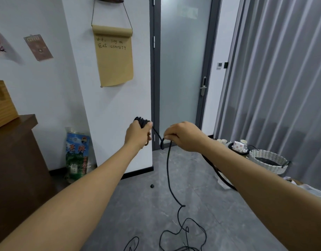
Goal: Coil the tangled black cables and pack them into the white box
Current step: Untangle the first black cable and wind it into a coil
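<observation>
Black cable [168, 171]: one length, partly wound. Wound part is a small bundle [142, 121] clasped in the left hand [138, 134], fingers closed round it, held up in front of a white wall [109, 105]. From the bundle a short span runs across to the right hand [182, 135], whose fingertips pinch it; below the pinch the cable hangs down to the grey floor [219, 214] and lies there in loose, tangled loops near the bottom edge. Also in view: brown paper note [114, 58] on the wall; frosted glass door [181, 69]; grey curtain [279, 78]; white woven basket [268, 161] at right; green-and-blue bag [77, 154] by the wall; dark wooden cabinet [16, 156] at left.
</observation>
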`<state>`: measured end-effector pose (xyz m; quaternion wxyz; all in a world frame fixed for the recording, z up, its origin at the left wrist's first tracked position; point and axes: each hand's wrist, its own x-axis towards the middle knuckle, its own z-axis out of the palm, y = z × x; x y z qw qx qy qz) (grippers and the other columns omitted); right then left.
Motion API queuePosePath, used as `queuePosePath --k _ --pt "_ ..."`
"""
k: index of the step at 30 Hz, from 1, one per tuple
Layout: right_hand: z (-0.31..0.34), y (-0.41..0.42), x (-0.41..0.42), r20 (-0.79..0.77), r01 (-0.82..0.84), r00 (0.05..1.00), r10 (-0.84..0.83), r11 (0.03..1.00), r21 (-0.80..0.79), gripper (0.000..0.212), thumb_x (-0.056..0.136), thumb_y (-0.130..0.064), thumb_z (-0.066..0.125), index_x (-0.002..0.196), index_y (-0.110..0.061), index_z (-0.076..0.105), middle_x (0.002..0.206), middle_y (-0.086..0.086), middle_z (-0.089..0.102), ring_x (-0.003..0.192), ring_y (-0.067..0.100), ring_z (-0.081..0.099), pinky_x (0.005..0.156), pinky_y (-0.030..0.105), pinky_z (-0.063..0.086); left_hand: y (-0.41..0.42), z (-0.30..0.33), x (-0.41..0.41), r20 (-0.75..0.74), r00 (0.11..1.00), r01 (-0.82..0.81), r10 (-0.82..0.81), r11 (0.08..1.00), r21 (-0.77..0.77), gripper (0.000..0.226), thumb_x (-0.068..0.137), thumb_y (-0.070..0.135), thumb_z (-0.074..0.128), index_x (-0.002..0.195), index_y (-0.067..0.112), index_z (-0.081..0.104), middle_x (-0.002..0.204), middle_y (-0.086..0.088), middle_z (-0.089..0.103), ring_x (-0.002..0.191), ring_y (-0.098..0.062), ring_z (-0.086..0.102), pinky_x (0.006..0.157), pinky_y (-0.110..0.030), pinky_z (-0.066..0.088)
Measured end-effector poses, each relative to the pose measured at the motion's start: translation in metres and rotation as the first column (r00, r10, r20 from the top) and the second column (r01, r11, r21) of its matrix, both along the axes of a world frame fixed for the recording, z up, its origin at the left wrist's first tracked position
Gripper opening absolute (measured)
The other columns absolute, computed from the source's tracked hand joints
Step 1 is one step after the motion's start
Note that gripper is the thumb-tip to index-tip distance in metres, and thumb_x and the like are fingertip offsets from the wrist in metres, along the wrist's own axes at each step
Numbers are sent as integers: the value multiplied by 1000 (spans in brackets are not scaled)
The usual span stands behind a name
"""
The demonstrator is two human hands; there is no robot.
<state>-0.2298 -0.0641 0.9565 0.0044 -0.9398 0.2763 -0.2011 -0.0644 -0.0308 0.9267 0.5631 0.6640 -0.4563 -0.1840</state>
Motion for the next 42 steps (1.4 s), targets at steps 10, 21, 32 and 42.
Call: queuePosePath --k 10,21,32,42 --pt "15 -1 -11 288 -23 958 -12 992 120 23 95 -21 53 87 -5 67 67 2 61 59 13 49 59 26 38 12 12 -35 -407 794 474 -452 879 -51 33 98 38 45 85 10 56 52 3 58 51 -15 62 56 -26 52" --pt "15 -12 -24 427 36 896 -124 977 209 34 91 -26 59 64 -5 57 48 -7 37 44 4 37 46 13 31 22 23 -45 -587 556 666 -589 738 -111 36 99 39 37 74 15 45 54 7 38 44 -6 38 53 -19 48" --pt "12 -12 -16 559 -14 803 -206 932 363 39 93 -27 55 58 -12 48 51 -3 40 43 5 32 45 14 28 26 29 -49 -606 532 647 -591 746 -159 17 99 17 45 87 12 57 49 7 39 42 -4 42 49 -18 48" --pt "5 -17 -20 653 -135 717 -243 871 472 40 95 -31 52 60 -13 52 45 -1 46 37 4 36 45 17 33 22 31 -50 -541 598 679 -591 732 -48 30 99 27 44 70 17 44 45 12 31 35 -2 30 45 -14 40"
